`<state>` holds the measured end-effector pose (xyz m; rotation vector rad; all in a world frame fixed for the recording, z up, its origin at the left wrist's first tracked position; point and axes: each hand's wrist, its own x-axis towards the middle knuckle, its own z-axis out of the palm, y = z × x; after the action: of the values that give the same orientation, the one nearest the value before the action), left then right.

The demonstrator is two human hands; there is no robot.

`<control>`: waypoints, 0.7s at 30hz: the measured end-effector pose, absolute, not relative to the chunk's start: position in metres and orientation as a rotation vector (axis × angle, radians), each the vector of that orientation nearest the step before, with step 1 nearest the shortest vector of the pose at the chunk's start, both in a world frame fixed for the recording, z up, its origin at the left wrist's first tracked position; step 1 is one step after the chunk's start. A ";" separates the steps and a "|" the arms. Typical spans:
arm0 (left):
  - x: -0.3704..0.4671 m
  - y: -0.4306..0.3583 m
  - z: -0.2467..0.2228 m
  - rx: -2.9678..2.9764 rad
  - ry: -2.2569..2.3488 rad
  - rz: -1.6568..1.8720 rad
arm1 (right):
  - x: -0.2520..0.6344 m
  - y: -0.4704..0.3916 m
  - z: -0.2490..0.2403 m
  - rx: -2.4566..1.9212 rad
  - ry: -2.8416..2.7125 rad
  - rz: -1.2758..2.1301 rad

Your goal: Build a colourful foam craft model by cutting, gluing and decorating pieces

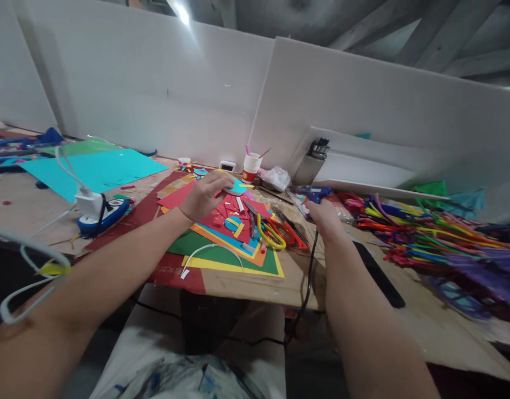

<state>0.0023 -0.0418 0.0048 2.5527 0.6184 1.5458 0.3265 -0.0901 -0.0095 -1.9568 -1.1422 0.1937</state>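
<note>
My left hand (209, 194) is closed on the edge of a light blue paper disc (237, 187) with a yellow strip on it, held above the stack of coloured paper. A second blue disc (232, 223) with yellow strips lies on the red sheet (209, 221) below. Farther right, my right hand (324, 215) is wrapped round a blue glue gun (317, 193); its handle is mostly hidden. From beneath that hand a black cord (310, 271) runs down over the table edge. Scissors with yellow handles (272, 238) and orange-handled scissors (294, 235) lie between my hands.
Pipe cleaners (437, 233) in many colours are heaped at the right, near a black phone-like slab (379, 274). Stacked paper cups (251, 168) and a bottle (310, 163) stand by the white wall boards. A blue power strip (103, 219) and turquoise sheet (101, 169) lie left.
</note>
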 end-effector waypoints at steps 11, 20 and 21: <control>0.003 -0.042 0.004 2.529 0.651 1.563 | 0.258 -0.114 0.021 -1.294 -1.111 0.568; 0.003 -0.041 0.001 2.670 0.659 1.487 | 0.248 -0.116 0.022 -1.239 -1.136 0.674; 0.003 -0.040 0.001 2.699 0.695 1.491 | 0.246 -0.117 0.022 -1.223 -1.145 0.684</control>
<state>0.0031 -0.0403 0.0011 2.6988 0.6951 1.4907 0.2458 -0.1174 0.0221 -1.2225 -1.1451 0.6840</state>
